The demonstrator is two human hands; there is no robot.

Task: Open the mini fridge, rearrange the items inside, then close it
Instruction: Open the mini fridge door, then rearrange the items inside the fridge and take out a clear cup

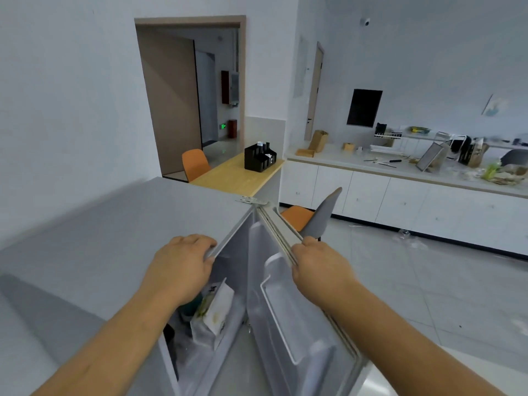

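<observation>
- Down at the bottom centre, the grey mini fridge (100, 238) stands with its flat top filling the left of the view and its cabinet open at the front.
- The grey fridge door (288, 318) is swung out to the right, hinged at the far corner by a small metal hinge plate (251, 200); its pale inner shelf rails face the opening.
- The left hand (183, 267) rests palm-down on the front edge of the fridge top, fingers curled over the lip and pressed on it.
- The right hand (317, 267) is wrapped around the top edge of the door, fingers closed over the rubber seal, thumb on the near side.
- Inside, just under the left wrist, a white carton with green and yellow print (214, 312) stands tilted, leaning toward the door side.
- Beside the carton there is a dark green item (191, 304), mostly hidden by the left forearm; what it is, I cannot tell.
- Beyond the door, an orange chair with a grey back (311, 215) sits on the tiled floor.
- Further back, a light wooden table (237, 175) carries a black organiser caddy (259, 158), with a second orange chair (195, 164) at its left.
- Along the right wall runs a white counter with cabinets (385, 192), cluttered on top with racks and small objects too blurred to name.
</observation>
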